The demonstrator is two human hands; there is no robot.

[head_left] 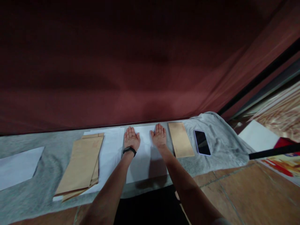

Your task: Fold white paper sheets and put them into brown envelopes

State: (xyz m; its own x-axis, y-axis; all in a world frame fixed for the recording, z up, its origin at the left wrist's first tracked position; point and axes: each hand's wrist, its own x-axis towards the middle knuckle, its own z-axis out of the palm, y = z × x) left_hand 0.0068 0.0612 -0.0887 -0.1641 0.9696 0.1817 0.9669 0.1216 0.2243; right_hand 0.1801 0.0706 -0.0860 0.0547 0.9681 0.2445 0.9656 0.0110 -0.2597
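Between my two forearms lies a white sheet of paper point(144, 165) on a grey cloth. My left hand point(132, 139), with a dark band point(129, 150) on the wrist, rests palm up at the sheet's far left edge, fingers stretched out. At the far right edge of that sheet my right hand point(159, 136) lies palm up too, fingers straight. Neither hand holds anything. Just right of my right hand is a brown paper envelope point(181, 140). To the left, several brown envelopes point(81, 162) are stacked over white sheets point(110, 156).
The grey cloth point(52, 159) covers a strip of tiled floor point(246, 187). A phone point(202, 142) lies on it at right, another white sheet point(18, 167) at far left. A dark red fabric wall point(140, 93) rises behind. Black poles point(274, 151) and printed sheets stand at right.
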